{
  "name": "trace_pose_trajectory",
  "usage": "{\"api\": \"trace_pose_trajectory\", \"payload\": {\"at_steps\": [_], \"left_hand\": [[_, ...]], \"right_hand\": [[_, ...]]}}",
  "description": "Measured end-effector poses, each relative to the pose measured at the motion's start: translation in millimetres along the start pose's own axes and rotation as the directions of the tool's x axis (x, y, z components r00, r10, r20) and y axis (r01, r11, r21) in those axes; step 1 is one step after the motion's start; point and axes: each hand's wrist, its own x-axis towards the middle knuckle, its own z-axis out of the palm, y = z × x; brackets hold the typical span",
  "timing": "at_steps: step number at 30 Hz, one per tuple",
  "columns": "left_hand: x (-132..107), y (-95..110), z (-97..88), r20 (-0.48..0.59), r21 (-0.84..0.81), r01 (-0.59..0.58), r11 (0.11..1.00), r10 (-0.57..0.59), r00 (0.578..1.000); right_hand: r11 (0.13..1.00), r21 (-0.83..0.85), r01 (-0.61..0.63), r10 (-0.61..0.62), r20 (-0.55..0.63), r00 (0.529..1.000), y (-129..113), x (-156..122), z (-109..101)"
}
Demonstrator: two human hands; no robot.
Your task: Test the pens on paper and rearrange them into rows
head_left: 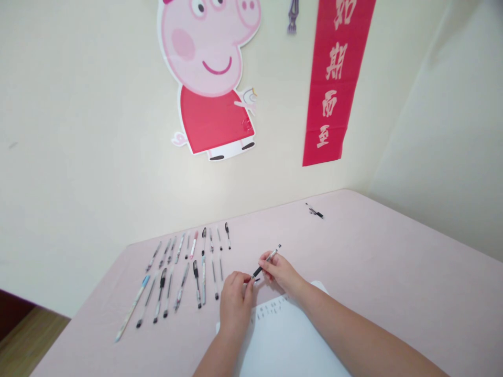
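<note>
My right hand (281, 273) is closed on a clear pen (267, 259) with a black grip, its tip pointing down-left. My left hand (234, 303) is closed too, fingers pinched at the pen's lower end near a small black piece, probably the cap (255, 280). Both hands hover over the top edge of a white sheet of paper (286, 340) with a few short marks on it. Several pens (178, 272) lie in rows on the pink table (373, 262) just left of my left hand.
One more black pen (315, 211) lies alone near the table's far edge by the wall. A cartoon pig cutout (212, 78) and a red banner (334, 84) hang on the wall. The table's left edge drops to a wooden floor (27, 340).
</note>
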Motion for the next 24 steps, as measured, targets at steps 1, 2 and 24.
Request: {"api": "trace_pose_trajectory", "payload": {"at_steps": [1,2,24], "left_hand": [[0.1,0.1,-0.1,-0.002,0.001,0.0,1.0,0.0,1.0],[0.3,0.2,-0.2,-0.005,0.0,0.0,1.0,0.0,1.0],[1.2,-4.9,2.3,-0.018,0.004,0.026,1.0,-0.026,0.999]], "right_hand": [[1.0,-0.003,0.002,-0.002,0.007,1.0,0.3,0.0,-0.5],[1.0,-0.003,0.005,-0.005,0.017,1.0,-0.2,-0.3,-0.8],[0.976,0.219,-0.02,0.001,0.09,0.996,-8.6,-1.6,-1.8]]}}
